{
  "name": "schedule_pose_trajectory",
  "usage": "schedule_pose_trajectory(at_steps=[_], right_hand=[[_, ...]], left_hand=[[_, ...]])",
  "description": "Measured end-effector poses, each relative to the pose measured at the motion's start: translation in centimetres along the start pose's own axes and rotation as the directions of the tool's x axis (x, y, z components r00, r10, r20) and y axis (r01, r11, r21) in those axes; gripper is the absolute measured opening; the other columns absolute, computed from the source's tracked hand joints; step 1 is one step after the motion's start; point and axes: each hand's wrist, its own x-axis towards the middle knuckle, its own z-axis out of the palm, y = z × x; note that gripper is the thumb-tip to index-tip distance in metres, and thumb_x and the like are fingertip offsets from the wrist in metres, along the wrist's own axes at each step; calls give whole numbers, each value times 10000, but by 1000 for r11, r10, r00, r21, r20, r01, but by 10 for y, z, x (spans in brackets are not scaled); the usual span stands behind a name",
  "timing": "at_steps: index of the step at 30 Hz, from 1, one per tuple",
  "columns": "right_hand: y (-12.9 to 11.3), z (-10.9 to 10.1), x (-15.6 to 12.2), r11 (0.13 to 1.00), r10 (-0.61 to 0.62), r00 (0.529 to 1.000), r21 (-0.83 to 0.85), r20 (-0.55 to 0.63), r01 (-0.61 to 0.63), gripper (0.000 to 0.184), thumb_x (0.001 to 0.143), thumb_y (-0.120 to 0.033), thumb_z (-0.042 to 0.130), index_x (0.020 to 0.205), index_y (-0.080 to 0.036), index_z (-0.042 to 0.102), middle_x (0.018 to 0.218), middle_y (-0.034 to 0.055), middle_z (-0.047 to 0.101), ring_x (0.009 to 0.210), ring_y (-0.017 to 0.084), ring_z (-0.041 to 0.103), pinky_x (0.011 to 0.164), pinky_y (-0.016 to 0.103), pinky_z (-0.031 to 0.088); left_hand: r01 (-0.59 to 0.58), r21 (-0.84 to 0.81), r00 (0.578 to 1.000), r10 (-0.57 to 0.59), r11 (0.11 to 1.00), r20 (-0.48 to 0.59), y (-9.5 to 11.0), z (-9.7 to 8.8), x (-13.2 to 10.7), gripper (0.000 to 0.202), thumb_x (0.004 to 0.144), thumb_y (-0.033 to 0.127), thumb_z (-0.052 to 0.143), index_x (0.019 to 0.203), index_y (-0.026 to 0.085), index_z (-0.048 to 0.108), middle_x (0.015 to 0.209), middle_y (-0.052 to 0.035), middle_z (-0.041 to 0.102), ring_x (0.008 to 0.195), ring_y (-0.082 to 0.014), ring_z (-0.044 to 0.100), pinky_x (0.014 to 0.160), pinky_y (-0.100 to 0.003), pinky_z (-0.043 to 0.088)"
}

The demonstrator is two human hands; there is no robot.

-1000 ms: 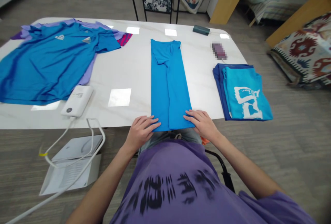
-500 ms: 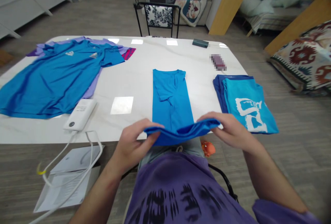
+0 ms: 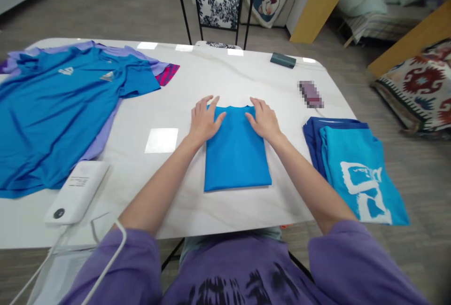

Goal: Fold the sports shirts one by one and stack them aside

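A bright blue shirt lies folded into a neat rectangle on the white table in front of me. My left hand rests flat on its far left corner, fingers spread. My right hand lies flat on its far right corner, fingers also stretched out. Neither hand grips the cloth.
A stack of folded blue shirts sits at the right table edge. Spread blue and purple shirts cover the left side. A white power bank with cables lies near left. A dark case, a blurred object and a chair are farther off.
The long blue shirt strip was lifted by its near edge and folded over away from me. Both hands went from gripping the hem to lying flat on the far end.
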Motion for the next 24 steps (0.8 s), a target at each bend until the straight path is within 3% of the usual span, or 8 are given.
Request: schedule_pose_trajectory(at_steps=[3,6,10,14,16,19,22,24], right_hand=[[1,18,-14,999,-31,993,-15,115,33,701,1184,-574,379,1807,-256,433,1894,115,343,1742,385,313,1422,639,287],[5,22,-17,998,59,990,-19,130,-57,743,1179,-607,365,1824,-239,381,1903,131,304,1750,393,275,1429,642,257],[17,16,-5,948,317,948,-18,22,-317,837,1110,-673,501,1702,-82,471,1726,300,443,1588,479,448,1335,668,375],[24,9,11,914,391,910,60,137,-402,625,1006,-678,680,1356,-160,689,1534,247,598,1406,440,615,1253,592,498],[23,7,16,918,344,918,135,196,-373,464,1004,-576,698,1279,-203,688,1443,197,680,1337,395,663,1211,547,539],[16,0,11,880,275,939,340,205,-331,360,1041,-466,644,1310,-226,635,1348,129,763,1224,317,716,1140,489,582],[9,-25,-11,803,204,968,540,145,-250,379,1059,-489,633,1354,-254,594,1334,74,781,1158,257,727,1099,453,612],[5,-55,-34,775,150,984,607,91,-174,434,1067,-547,643,1405,-286,567,1299,36,783,1153,239,716,1093,444,628]], left_hand=[[-90,42,986,83,995,143,-5,15,-20,703,1153,605,439,1770,274,513,1883,-123,389,1779,-387,258,1451,-636,166],[-46,61,982,34,997,185,-11,19,-25,695,1157,639,380,1736,300,559,1895,-114,364,1779,-397,251,1443,-654,166],[232,52,973,-232,971,-3,-21,16,-7,803,1085,748,486,1670,206,574,1766,-245,469,1621,-459,458,1352,-644,342],[402,-17,915,-401,916,38,-27,11,20,685,942,785,721,1280,189,721,1574,-280,598,1511,-506,524,1320,-681,349],[385,-110,922,-376,916,94,-23,8,29,476,919,639,813,1117,221,697,1461,-223,681,1406,-448,602,1276,-641,411],[310,-252,950,-290,917,113,-7,-1,29,258,983,428,756,1097,237,627,1240,-92,762,1090,-247,690,1079,-435,559],[215,-382,974,-224,899,22,17,-22,13,250,1050,451,672,1146,253,553,1108,-17,723,868,-149,633,821,-305,559],[95,-550,977,-184,830,-108,36,-44,-3,379,1009,554,752,1132,274,529,983,32,664,754,-121,568,685,-277,504]])
